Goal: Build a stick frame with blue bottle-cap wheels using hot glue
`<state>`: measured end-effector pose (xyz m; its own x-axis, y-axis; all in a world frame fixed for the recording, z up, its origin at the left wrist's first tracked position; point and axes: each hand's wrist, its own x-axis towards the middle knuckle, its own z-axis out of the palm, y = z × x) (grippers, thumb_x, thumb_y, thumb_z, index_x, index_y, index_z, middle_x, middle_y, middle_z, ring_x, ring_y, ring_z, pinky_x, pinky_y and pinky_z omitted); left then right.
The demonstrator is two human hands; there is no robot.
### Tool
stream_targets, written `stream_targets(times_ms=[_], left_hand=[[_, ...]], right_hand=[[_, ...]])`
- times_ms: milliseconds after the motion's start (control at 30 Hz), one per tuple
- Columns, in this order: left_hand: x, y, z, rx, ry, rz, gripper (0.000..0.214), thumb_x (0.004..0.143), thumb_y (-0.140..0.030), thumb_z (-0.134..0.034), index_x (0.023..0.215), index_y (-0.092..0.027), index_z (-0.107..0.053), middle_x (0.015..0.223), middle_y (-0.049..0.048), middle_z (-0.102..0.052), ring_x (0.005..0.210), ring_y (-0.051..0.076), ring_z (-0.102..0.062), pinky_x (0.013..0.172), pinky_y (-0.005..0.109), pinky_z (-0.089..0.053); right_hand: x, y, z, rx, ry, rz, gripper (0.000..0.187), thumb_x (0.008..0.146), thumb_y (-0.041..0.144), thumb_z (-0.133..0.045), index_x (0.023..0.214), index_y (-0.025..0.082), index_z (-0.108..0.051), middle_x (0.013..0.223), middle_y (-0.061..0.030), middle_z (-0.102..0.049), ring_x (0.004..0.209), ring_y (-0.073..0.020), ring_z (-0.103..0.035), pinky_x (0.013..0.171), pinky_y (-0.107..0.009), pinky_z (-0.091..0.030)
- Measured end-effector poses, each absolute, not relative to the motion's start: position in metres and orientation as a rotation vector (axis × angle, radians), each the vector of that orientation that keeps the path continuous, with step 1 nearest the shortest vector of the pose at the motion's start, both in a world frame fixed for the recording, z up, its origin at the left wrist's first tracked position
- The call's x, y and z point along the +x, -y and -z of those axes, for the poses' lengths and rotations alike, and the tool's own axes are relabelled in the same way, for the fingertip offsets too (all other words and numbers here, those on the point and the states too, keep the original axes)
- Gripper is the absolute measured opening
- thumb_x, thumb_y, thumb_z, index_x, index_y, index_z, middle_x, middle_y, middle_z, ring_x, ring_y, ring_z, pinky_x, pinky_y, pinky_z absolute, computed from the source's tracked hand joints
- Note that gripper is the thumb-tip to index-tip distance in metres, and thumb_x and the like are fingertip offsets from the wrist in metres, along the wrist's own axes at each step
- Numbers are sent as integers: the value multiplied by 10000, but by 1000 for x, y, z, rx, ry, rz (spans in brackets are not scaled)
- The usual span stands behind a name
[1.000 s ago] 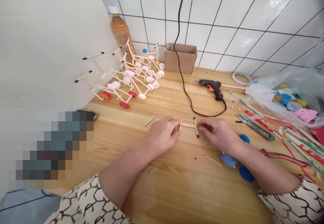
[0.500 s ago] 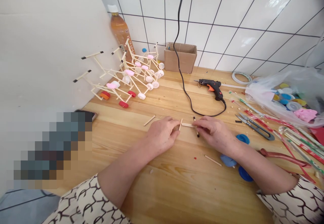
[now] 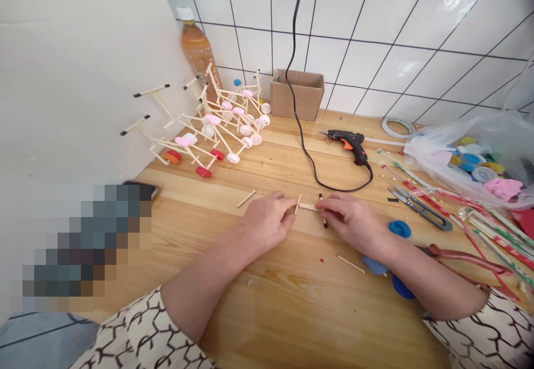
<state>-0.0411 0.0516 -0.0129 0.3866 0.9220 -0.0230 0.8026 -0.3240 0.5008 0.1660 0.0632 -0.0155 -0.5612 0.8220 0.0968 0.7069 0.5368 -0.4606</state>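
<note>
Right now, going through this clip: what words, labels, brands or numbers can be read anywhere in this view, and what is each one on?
Plastic drink bottle, label: reddish lettering, too small and blurred to read.
Black glue gun: no legible marking.
Cardboard box: no legible print.
No other readable text shows.

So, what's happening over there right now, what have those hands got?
Left hand and right hand both holding a small frame of wooden sticks. Loose stick left of the left hand. Blue bottle cap right of the right hand.
</note>
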Motion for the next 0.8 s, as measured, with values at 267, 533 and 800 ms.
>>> stream_targets(times_ms=[267, 533, 800], left_hand=[[-41, -51, 11, 2218, -1485, -357, 213, 816, -205, -516, 971, -221, -663, 801, 21, -609, 726, 158, -587, 682, 267, -439], [-41, -51, 11, 2213, -1486, -360, 211, 821, -209, -514, 970, -225, -663, 805, 16, -604, 711, 151, -585, 664, 259, -431], [-42, -51, 11, 2222, -1480, -346, 193, 815, -207, -517, 941, -223, -662, 787, 11, -593, 702, 151, -574, 661, 260, -423]], right_hand=[[167, -63, 16, -1276, 2469, -553, 215, 843, 132, -491, 892, 193, -690, 805, -69, -666, 759, -179, -597, 682, -289, -467], [164, -62, 15, -1297, 2465, -556, 223, 846, 143, -476, 863, 191, -693, 810, -69, -674, 741, -173, -604, 675, -286, -473], [161, -59, 12, -1302, 2473, -561, 216, 849, 145, -470, 831, 189, -681, 808, -69, -673, 745, -176, -606, 691, -283, -468]])
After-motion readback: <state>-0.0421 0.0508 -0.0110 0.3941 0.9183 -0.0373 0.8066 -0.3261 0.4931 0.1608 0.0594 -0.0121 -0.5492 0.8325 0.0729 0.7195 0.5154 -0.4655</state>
